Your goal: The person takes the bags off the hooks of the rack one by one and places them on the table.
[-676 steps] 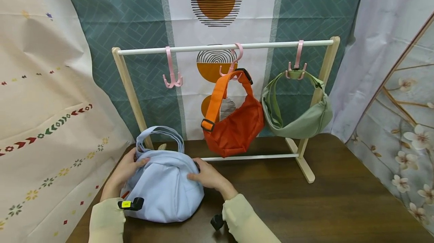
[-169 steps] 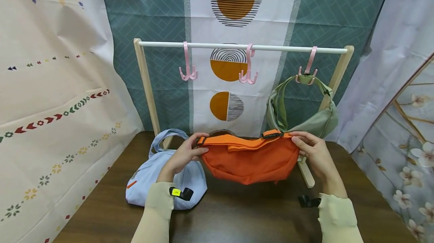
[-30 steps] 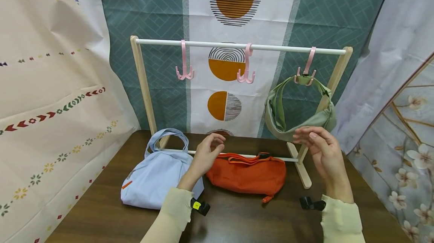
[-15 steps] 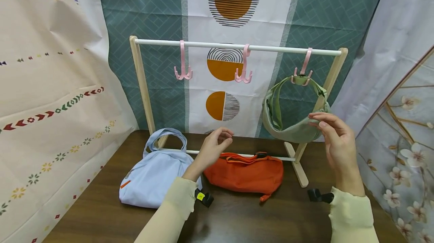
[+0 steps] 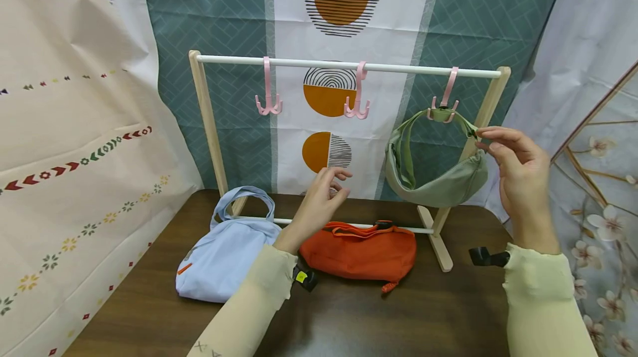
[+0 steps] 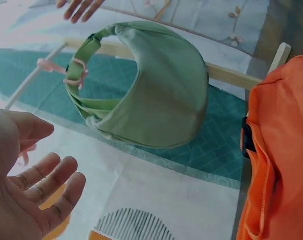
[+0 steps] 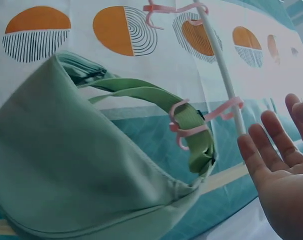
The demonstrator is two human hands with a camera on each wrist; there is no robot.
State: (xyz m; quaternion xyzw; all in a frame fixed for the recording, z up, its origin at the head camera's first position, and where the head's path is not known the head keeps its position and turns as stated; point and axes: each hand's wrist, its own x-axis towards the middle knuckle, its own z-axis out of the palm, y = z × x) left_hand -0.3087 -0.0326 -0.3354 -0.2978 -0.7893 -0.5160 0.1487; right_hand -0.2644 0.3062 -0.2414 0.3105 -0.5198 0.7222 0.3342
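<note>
A green shoulder bag [image 5: 433, 180] hangs by its strap from the pink hook [image 5: 445, 102] at the right of the rack. My right hand [image 5: 523, 174] is raised just right of the strap; in the right wrist view its fingers [image 7: 271, 145] are spread and apart from the bag. My left hand [image 5: 319, 202] hovers above the orange waist bag [image 5: 364, 252], holding nothing, its fingers loosely bent in the left wrist view. That orange bag lies on the table in front of the rack's lower bar. A light blue handbag [image 5: 224, 257] sits at the left, partly behind my left forearm.
The rack's white top bar [image 5: 309, 63] carries two more pink hooks, a left hook [image 5: 268, 97] and a middle hook [image 5: 357, 99], with nothing hanging on them. A wooden rack foot [image 5: 436, 241] stands right of the orange bag on the brown table [image 5: 389, 324]. Patterned cloths surround the table.
Earlier the orange bag hung on the middle hook, then both hands held it; now it lies on the table. In the last second my right hand rose rightward toward the green strap; my left rose slightly.
</note>
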